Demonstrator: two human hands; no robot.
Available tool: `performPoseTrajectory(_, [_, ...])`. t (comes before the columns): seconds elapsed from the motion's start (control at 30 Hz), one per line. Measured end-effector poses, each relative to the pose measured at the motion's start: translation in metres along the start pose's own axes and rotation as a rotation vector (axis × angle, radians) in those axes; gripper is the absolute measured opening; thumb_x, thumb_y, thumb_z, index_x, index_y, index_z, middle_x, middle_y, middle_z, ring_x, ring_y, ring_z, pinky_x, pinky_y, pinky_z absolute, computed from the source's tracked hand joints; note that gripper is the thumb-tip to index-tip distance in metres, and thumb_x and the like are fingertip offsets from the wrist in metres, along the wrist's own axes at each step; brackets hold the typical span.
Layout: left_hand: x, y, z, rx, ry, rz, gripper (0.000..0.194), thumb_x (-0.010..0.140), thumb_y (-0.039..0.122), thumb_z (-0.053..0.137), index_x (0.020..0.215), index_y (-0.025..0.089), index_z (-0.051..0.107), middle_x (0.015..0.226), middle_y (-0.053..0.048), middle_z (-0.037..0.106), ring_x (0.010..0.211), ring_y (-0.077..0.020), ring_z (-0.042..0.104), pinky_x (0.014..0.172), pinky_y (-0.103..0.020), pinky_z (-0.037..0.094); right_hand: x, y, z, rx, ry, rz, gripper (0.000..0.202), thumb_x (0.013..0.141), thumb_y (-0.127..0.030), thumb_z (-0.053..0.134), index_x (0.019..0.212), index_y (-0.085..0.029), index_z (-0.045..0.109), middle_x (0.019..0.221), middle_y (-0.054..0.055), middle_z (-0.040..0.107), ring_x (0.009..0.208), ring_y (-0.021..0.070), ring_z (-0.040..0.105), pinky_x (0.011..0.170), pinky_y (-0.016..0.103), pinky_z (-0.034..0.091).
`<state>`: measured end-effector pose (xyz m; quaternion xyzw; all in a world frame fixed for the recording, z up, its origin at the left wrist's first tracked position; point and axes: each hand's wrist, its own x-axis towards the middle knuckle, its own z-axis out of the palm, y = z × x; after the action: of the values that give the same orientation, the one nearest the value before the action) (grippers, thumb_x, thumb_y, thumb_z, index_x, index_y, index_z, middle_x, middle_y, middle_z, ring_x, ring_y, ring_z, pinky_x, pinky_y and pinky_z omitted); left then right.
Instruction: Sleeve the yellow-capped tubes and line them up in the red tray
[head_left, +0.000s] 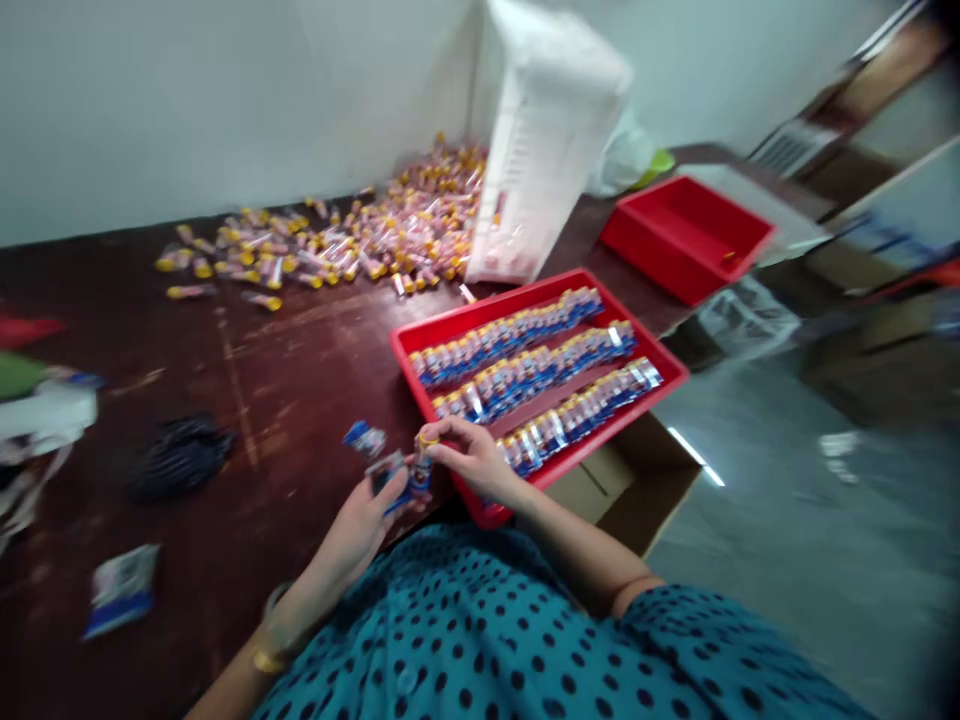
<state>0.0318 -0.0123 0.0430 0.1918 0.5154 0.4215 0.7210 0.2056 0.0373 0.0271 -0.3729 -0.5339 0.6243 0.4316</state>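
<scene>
My right hand (480, 462) pinches a small yellow-capped tube (423, 465) between thumb and fingers. My left hand (364, 530) is closed on a small clear and blue plastic packet (390, 475), right against the tube's lower part. Whether the tube is inside the packet is too blurred to tell. Another blue and clear packet (365, 438) lies on the table just beyond my left hand. Beside my right hand, a red tray (491, 308) holds three rows of yellow-topped tubes (536, 365) in blue wrapping. My right forearm crosses its near edge.
A heap of loose yellow-capped tubes (405, 225) lies along the wall, by a tilted white container (555, 120). Farther right stands a red bin (686, 235). A stack of packets (124, 590) and black plastic (184, 455) lie left. Below the tray is a cardboard box (652, 485).
</scene>
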Motion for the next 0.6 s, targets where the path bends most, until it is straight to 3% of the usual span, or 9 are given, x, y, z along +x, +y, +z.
performPoseTrajectory(0.1, [0.005,0.003,-0.001,0.034,0.041,-0.022,0.051,0.060,0.041,0.088,0.103,0.017,0.075,0.090,-0.008,0.076,0.078,-0.0222,0.071,0.071,-0.031,0.061,0.021,-0.005,-0.056,-0.121,0.191,-0.023,0.030,0.088,-0.048,0.061,0.101,-0.021,0.061,0.095,0.004,0.067,0.086,0.0165,0.063,0.080,0.029,0.053])
performPoseTrajectory(0.23, [0.015,0.000,-0.010,0.111,0.090,-0.006,0.045,0.058,0.046,0.088,0.094,0.020,0.075,0.084,-0.006,0.076,0.073,-0.0234,0.069,0.054,-0.027,0.058,0.043,-0.047,-0.179,-0.479,0.616,-0.005,0.031,0.090,-0.043,0.049,0.108,-0.019,0.056,0.092,0.004,0.064,0.081,0.0155,0.060,0.074,0.028,0.051])
performPoseTrajectory(0.3, [0.015,0.000,-0.015,0.164,0.101,0.004,0.050,0.057,0.047,0.088,0.097,0.020,0.074,0.083,-0.006,0.076,0.071,-0.0225,0.068,0.049,-0.025,0.055,0.043,-0.070,-0.229,-0.540,0.708,0.005,0.032,0.088,-0.041,0.050,0.110,-0.018,0.054,0.092,0.004,0.062,0.082,0.0155,0.059,0.076,0.029,0.049])
performPoseTrajectory(0.37, [0.014,0.000,-0.017,0.184,0.102,0.020,0.054,0.057,0.044,0.089,0.103,0.020,0.073,0.085,-0.006,0.076,0.073,-0.0225,0.069,0.051,-0.023,0.056,0.038,-0.081,-0.255,-0.573,0.702,0.038,0.031,0.085,-0.039,0.054,0.107,-0.017,0.055,0.089,0.002,0.061,0.081,0.0148,0.057,0.075,0.028,0.047])
performPoseTrajectory(0.4, [0.014,0.001,-0.017,0.177,0.093,0.024,0.055,0.057,0.043,0.090,0.105,0.020,0.072,0.086,-0.006,0.076,0.076,-0.0227,0.070,0.054,-0.024,0.057,0.034,-0.081,-0.256,-0.577,0.671,0.065,0.031,0.083,-0.038,0.058,0.105,-0.017,0.057,0.086,0.001,0.061,0.079,0.0143,0.057,0.073,0.027,0.047])
performPoseTrajectory(0.47, [0.014,0.002,-0.019,0.140,0.074,0.015,0.053,0.057,0.040,0.090,0.103,0.019,0.072,0.087,-0.006,0.076,0.080,-0.0230,0.071,0.061,-0.026,0.060,0.024,-0.070,-0.239,-0.583,0.516,0.132,0.031,0.080,-0.037,0.064,0.104,-0.017,0.060,0.079,-0.002,0.060,0.072,0.0128,0.056,0.067,0.025,0.045])
performPoseTrajectory(0.6, [0.019,0.000,-0.027,0.097,0.037,-0.010,0.041,0.062,0.041,0.087,0.091,0.015,0.073,0.083,-0.007,0.075,0.078,-0.0223,0.071,0.060,-0.026,0.060,-0.010,-0.031,-0.155,-0.594,0.042,0.208,0.028,0.085,-0.038,0.064,0.104,-0.017,0.064,0.075,-0.002,0.062,0.066,0.0118,0.055,0.062,0.024,0.044])
